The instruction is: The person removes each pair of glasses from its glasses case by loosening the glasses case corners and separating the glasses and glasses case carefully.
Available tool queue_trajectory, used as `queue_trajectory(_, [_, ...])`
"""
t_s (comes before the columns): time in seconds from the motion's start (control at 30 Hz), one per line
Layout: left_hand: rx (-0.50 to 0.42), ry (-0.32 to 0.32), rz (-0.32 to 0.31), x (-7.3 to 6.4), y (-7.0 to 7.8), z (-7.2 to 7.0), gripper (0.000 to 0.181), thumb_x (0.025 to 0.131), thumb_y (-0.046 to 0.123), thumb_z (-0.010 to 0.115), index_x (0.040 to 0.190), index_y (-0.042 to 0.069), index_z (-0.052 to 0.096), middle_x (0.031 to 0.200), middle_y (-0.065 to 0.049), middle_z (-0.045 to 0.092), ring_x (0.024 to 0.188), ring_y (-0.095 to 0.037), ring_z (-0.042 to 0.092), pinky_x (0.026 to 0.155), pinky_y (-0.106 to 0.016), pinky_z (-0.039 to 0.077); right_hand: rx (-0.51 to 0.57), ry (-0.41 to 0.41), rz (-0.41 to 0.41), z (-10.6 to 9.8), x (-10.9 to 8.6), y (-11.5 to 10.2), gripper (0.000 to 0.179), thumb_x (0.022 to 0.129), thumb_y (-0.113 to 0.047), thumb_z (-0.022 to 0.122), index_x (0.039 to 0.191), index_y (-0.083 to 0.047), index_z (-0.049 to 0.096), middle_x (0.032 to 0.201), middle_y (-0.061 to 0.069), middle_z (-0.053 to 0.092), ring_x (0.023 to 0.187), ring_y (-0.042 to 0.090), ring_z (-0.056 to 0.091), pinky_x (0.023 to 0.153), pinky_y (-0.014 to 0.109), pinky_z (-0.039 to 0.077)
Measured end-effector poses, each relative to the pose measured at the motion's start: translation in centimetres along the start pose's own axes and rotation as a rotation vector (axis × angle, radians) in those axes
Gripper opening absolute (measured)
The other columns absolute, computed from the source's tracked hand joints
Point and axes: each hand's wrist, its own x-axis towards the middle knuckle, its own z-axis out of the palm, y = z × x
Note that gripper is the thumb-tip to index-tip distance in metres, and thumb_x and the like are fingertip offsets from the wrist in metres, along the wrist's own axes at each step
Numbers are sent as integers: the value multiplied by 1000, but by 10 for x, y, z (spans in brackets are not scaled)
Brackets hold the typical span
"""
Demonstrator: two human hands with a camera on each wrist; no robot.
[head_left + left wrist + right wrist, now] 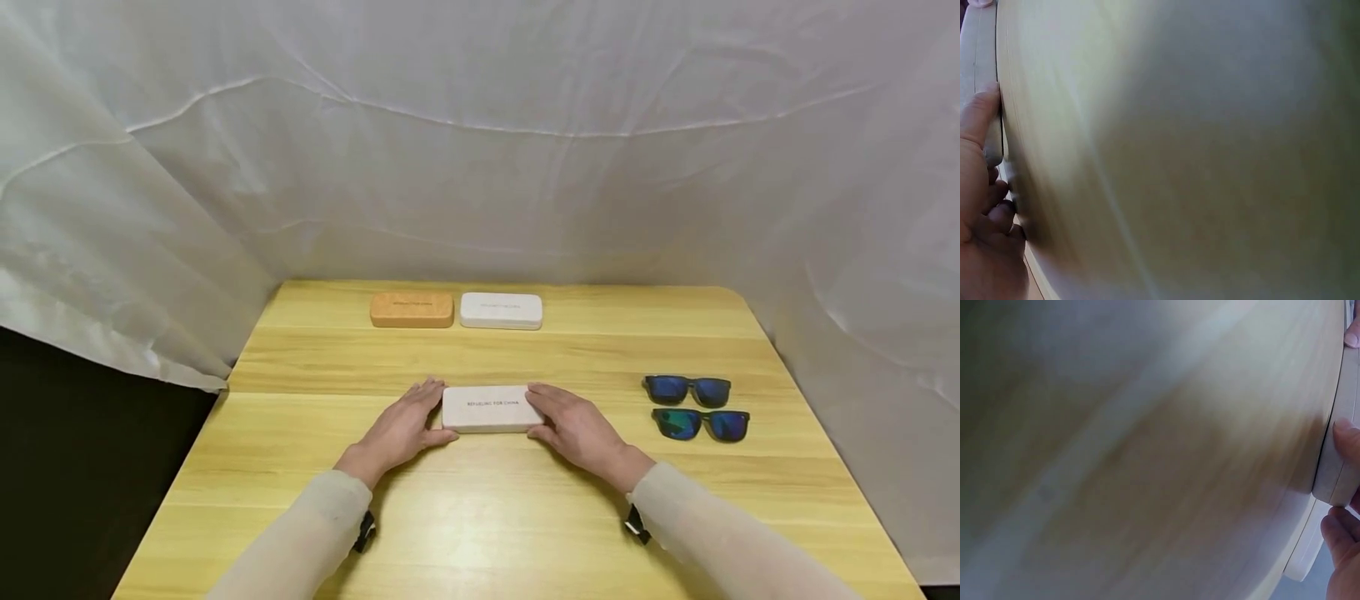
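A pale grey glasses case [491, 418] with dark lettering on its lid lies closed on the table, between my two hands. My left hand [401, 425] grips its left end, thumb along the near side and fingers toward the back corner. At the opposite end, my right hand [577, 429] holds the case in the same manner. The left wrist view has the left thumb [982, 112] pressed to the case's side [985, 56]. In the right wrist view the right thumb [1349, 440] lies against the case wall [1329, 475]. The case's contents are hidden.
An orange glasses case [412, 312] and a white one [501, 312] stand side by side near the back edge. Two pairs of dark sunglasses, a blue-lensed pair [667, 389] and a green-blue pair [680, 424], lie at right. White curtains [480, 167] enclose the wooden table [480, 533].
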Motion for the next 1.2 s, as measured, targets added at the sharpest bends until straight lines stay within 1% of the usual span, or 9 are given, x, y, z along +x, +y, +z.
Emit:
queue_trajectory(0.13, [38,9,3,0,1,1,93,94,57,75,161,2,42,167,-16,40,158,-34,33,131,-51,28,5,3,3,1,-1,1,63,94,-36,81,143,-1,64,149,16,63,135,33,63,111,48,55])
queue_trajectory(0.2, [66,23,19,1,2,1,92,93,58,75,159,1,44,165,-17,44,156,-35,37,130,-50,30,8,5,8,1,-2,1,63,93,-36,81,143,-1,64,149,16,63,135,34,63,111,49,55])
queue_trajectory(0.33, [163,70,83,4,2,3,87,94,60,73,153,2,50,157,-15,54,149,-33,47,126,-47,38,10,12,20,2,-4,2,64,93,-37,82,143,-1,64,148,16,63,134,33,63,110,49,55])
queue_trajectory(0.43, [222,119,146,5,1,5,82,95,59,73,148,0,53,149,-15,59,141,-33,53,122,-46,44,6,22,19,2,-5,3,64,92,-36,83,142,-1,65,147,16,64,133,33,64,109,49,56])
queue_trajectory(0.5, [246,141,174,4,0,6,81,95,58,72,147,-1,54,147,-17,59,138,-34,54,120,-47,46,4,24,19,2,-4,3,64,92,-36,83,142,-1,65,147,16,64,133,33,64,109,49,56])
queue_trajectory(0.57, [249,154,194,4,-1,6,81,96,57,72,146,-4,54,145,-19,59,137,-35,54,120,-48,46,7,24,19,2,-4,3,64,92,-36,83,142,-1,64,147,16,64,133,33,64,109,49,56])
queue_trajectory(0.87, [269,158,202,2,-4,7,79,97,56,71,146,-4,53,146,-20,58,138,-36,54,119,-50,46,10,28,7,2,-2,3,65,92,-36,83,143,0,64,147,16,64,133,33,64,109,49,56])
queue_trajectory(1.07, [205,143,153,0,-3,6,81,95,55,74,148,-2,53,150,-18,57,141,-36,53,120,-53,45,16,52,-10,3,-1,3,64,90,-35,85,141,-1,66,145,16,66,130,33,66,107,48,57])
queue_trajectory(1.2, [174,136,124,0,-3,5,82,93,55,76,150,-1,54,151,-17,57,142,-36,53,121,-53,44,40,55,1,1,0,3,64,89,-36,86,140,-2,67,144,15,66,129,33,67,106,48,58])
